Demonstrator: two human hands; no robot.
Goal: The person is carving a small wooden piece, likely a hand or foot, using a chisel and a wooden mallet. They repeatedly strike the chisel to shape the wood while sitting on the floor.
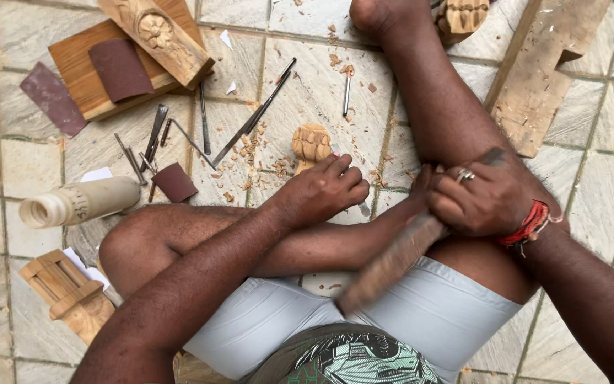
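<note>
I sit on a tiled floor with my legs folded. My left hand [325, 190] is closed around a thin metal chisel whose tip shows just below the fist, right beside a small carved wooden piece [311, 144] standing on the floor. My right hand [487, 199], with a ring and a red thread at the wrist, grips a wooden mallet [391, 263]. The mallet is blurred and points down toward my lap.
Several metal chisels [254, 117] and wood chips lie scattered ahead. Sandpaper pieces [119, 69] and a carved block [159, 37] rest on a board at upper left. A cream bottle [79, 201] and a carved wooden frame [69, 291] lie at left, a plank [538, 78] at upper right.
</note>
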